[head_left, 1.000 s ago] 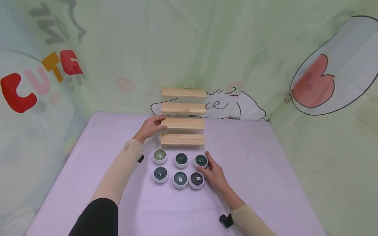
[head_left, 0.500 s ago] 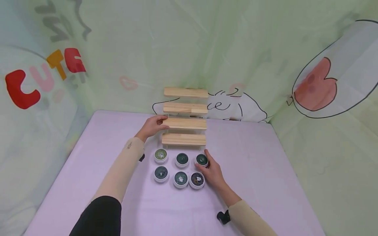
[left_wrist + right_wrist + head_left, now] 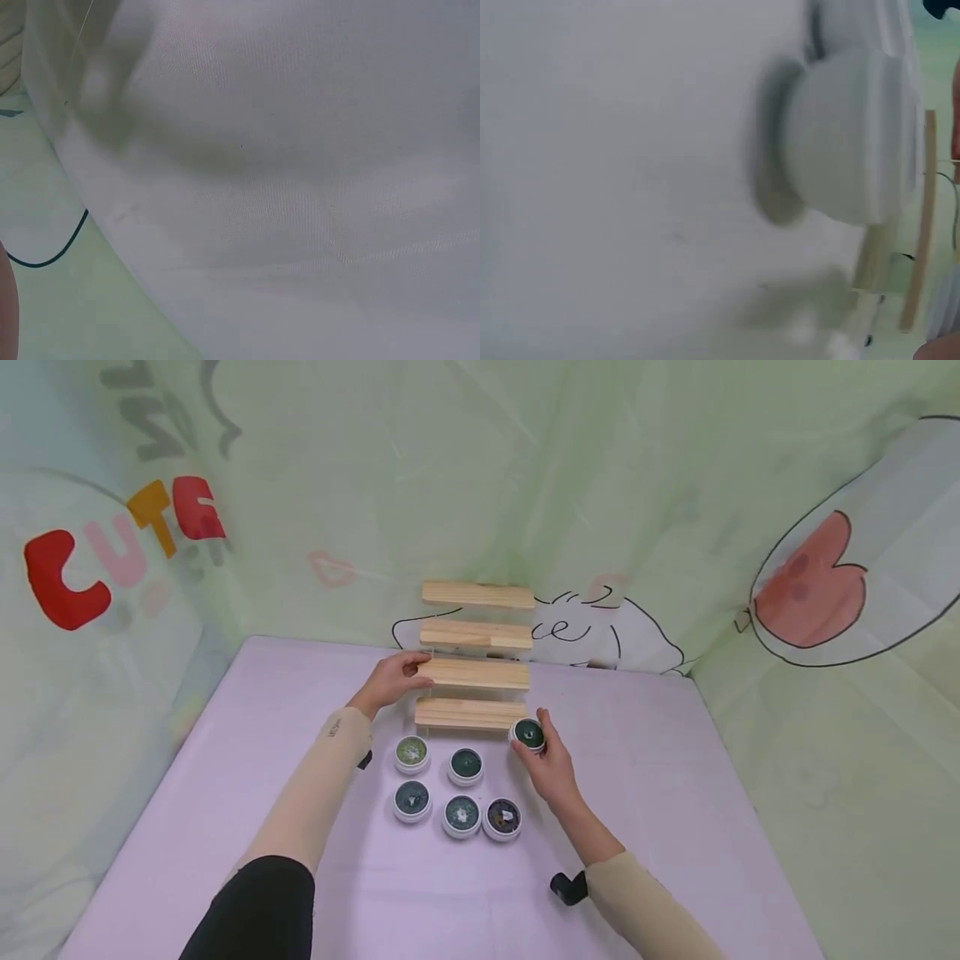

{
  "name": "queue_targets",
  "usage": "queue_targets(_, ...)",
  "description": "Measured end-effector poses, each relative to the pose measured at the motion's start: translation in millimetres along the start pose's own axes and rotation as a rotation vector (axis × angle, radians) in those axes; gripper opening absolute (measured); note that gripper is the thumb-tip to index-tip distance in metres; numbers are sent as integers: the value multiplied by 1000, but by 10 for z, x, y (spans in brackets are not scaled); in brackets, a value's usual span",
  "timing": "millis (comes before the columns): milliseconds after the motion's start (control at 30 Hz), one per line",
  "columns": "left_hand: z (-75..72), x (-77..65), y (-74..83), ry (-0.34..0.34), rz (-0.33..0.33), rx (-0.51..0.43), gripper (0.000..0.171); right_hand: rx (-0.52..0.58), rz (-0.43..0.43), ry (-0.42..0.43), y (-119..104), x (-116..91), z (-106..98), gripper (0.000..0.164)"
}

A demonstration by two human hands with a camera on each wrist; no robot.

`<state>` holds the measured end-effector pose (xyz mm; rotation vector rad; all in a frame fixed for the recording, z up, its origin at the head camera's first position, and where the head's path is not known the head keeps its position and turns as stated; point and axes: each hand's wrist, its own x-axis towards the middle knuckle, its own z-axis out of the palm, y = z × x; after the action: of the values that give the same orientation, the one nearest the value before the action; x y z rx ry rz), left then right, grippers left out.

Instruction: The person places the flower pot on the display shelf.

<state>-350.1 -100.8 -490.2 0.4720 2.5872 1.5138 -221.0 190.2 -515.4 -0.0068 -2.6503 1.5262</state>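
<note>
My right hand point(image 3: 550, 768) pinches a small round white pot with a dark green top point(image 3: 529, 733), thumb on the near side and fingers on the far side. It overlaps the right end of the lowest board in the head view. My left hand point(image 3: 390, 680) grips the left end of a tiered wooden shelf rack point(image 3: 472, 675), at the second board from the bottom. Similar pots stand on the table before the rack, among them a light green one point(image 3: 411, 752) and a brownish one point(image 3: 502, 817). The right wrist view shows a white pot point(image 3: 832, 142) close up.
A pale lilac cloth covers the table point(image 3: 645, 827). Behind the rack hangs a light green curtain point(image 3: 360, 485) with printed drawings, and it also encloses both sides. Two pots in the near row, the grey-green one point(image 3: 461, 817) and the brownish one, sit almost side by side.
My right hand has lifted the dark green pot from the right end of the back row and moved it away from me, toward the lowest board. My left hand keeps its hold on the rack.
</note>
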Motion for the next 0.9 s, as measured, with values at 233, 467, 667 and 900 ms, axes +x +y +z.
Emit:
queue_targets(233,-11,7,-11,4,3,10,57,-28,-57,-6,-378,336,-101,78)
queue_targets(467,-15,-1,40,-2,-2,15,57,-28,-79,1,-716,646,-90,79)
queue_targets(667,-15,1,48,-6,-35,40,57,-23,-97,3,-907,867,-12,81)
queue_targets(900,-17,40,27,-23,-37,34,58,-16,-130,-12,-1058,1030,72,82)
